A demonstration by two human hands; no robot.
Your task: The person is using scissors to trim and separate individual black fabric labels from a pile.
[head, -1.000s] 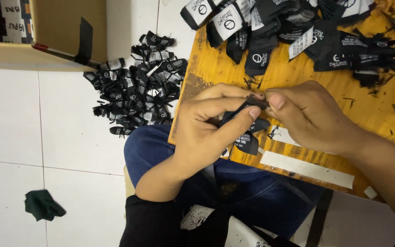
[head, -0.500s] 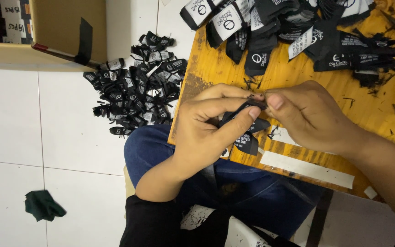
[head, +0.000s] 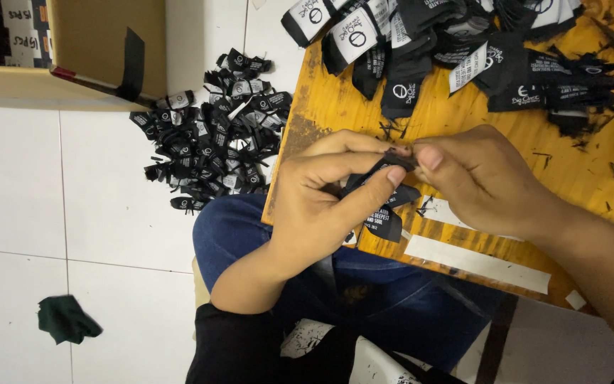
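Over the near edge of the board (head: 463, 135), your left hand (head: 321, 206) and right hand (head: 485, 185) meet on one black label (head: 381, 188). Your left thumb and forefinger are pinched shut on it; your right fingertips are closed on its top end, touching the left fingers. More labels (head: 449, 50) lie along the board's far edge. A pile (head: 211, 142) of labels sits on the floor to the left, near a box (head: 101, 50). A green rag (head: 65, 320) lies well apart, near left.
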